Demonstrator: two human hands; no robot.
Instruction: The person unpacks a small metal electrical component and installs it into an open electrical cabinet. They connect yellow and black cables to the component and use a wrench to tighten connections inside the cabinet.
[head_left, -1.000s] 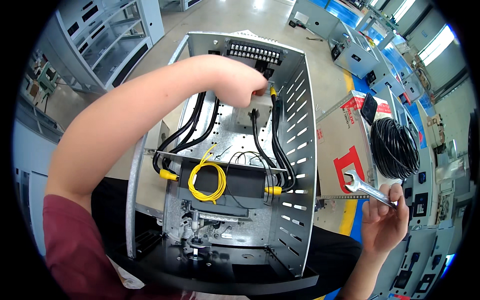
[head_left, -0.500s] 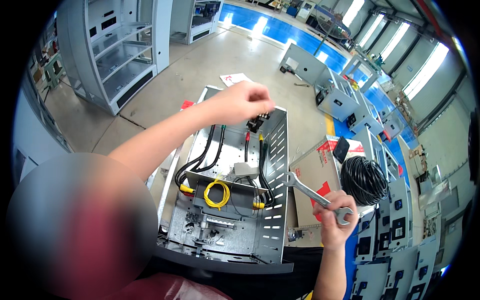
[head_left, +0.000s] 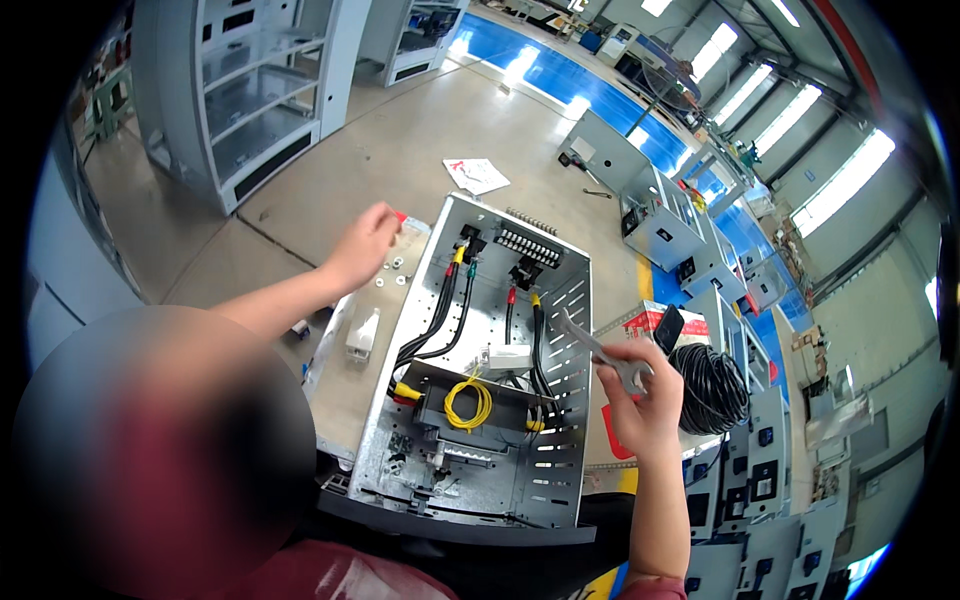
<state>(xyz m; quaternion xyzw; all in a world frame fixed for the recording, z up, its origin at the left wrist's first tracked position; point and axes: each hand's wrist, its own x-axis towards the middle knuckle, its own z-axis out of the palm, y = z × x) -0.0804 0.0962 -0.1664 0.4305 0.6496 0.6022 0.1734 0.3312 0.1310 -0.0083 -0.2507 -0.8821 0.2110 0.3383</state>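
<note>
An open metal cabinet (head_left: 480, 380) lies at the centre of the floor, cables (head_left: 440, 310) running inside it. At its nine o'clock sit small washers (head_left: 390, 272) under the left hand (head_left: 365, 245). At three o'clock the right hand (head_left: 640, 405) holds a wrench (head_left: 600, 352), a cable coil (head_left: 710, 385) just beyond. A paper (head_left: 476, 175) lies at twelve o'clock.

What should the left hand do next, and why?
Probably pinch one of the small washers off the floor beside the open metal cabinet: the left hand hovers right over them, while the right hand already holds the wrench by the cabinet wall.
</note>
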